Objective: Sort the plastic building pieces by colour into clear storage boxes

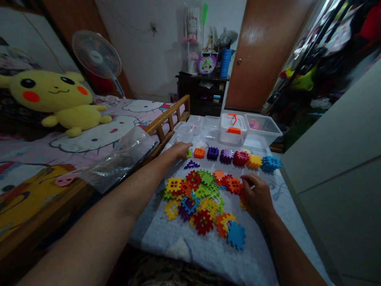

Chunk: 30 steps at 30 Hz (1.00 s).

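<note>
Left hand point(181, 150) partly covers a green piece point(189, 153), right hand point(256, 191) half-curled beside an orange piece point(234, 185) — both grips unclear.

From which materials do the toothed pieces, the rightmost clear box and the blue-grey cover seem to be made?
Toothed pieces: probably hard, smooth plastic; bright colours and regular, moulded-looking teeth.
Rightmost clear box: likely rigid, fairly glossy plastic; see-through walls, pale rim.
Blue-grey cover: apparently matte fabric; dull, patterned surface, exact fibre not identifiable.
</note>
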Available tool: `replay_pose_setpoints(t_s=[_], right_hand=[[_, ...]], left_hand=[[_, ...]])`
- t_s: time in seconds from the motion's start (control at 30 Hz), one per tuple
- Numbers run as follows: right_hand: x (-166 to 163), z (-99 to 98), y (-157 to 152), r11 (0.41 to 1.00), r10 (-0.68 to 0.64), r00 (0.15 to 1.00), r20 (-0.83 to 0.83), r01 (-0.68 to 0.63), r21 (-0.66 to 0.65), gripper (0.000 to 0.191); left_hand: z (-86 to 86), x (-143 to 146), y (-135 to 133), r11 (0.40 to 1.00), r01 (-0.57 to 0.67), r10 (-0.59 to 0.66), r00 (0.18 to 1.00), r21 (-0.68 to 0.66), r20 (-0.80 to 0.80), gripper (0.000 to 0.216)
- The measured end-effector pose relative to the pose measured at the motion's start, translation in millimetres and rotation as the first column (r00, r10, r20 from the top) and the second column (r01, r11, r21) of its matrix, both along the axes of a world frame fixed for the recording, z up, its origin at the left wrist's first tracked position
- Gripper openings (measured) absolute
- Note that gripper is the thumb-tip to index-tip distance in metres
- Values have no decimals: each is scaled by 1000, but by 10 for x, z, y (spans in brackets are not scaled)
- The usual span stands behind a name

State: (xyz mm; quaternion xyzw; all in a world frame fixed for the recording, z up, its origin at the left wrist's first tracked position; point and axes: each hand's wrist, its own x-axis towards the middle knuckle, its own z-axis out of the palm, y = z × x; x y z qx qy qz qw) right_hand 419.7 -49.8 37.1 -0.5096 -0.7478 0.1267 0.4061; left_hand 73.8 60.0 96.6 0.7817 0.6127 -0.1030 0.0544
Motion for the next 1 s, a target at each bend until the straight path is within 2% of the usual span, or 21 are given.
replay_pose_setpoints(t_s=[0.17, 0.27, 0.4, 0.47, 0.53, 0.6, 0.67, 0.77, 0.83, 1.0], right_hand=[[32, 12, 20, 1000, -14, 1000, -27, 14, -2, 17], [102, 18, 50, 998, -56, 998, -40, 56, -5, 18], [267, -20, 128, 995, -80, 997, -13, 79, -58, 21], [355, -49, 170, 993, -68, 997, 21, 70, -90, 24], [422, -69, 199, 992, -46, 997, 60, 52, -119, 26], [449, -72, 203, 989, -1, 995, 98, 15, -147, 28], [426, -66, 180, 981, 70, 989, 130, -44, -189, 34], [307, -67, 114, 952, 178, 971, 161, -128, -279, 56], [205, -80, 75, 938, 200, 962, 188, -133, -320, 66], [69, -93, 55, 952, 203, 944, 259, -128, -278, 57]], left_hand=[[-17, -14, 19, 1000, 20, -20, 1000, -8, 1, 80], [5, -15, -71, 996, 56, -58, 998, 67, 28, 78], [30, -73, -380, 980, 94, -119, 983, 175, 140, 71], [0, -153, -580, 980, 90, -136, 955, 178, 262, 68], [-66, -256, -776, 987, 32, -93, 911, 155, 402, 66], [-163, -354, -944, 990, -78, 5, 845, 115, 535, 68], [-278, -419, -1067, 982, -179, 99, 745, 54, 660, 69], [-460, -431, -1153, 967, -252, 175, 563, -34, 808, 69], [-568, -399, -1156, 958, -276, 201, 462, -75, 864, 68], [-721, -312, -1121, 931, -339, 230, 248, -138, 941, 66]])
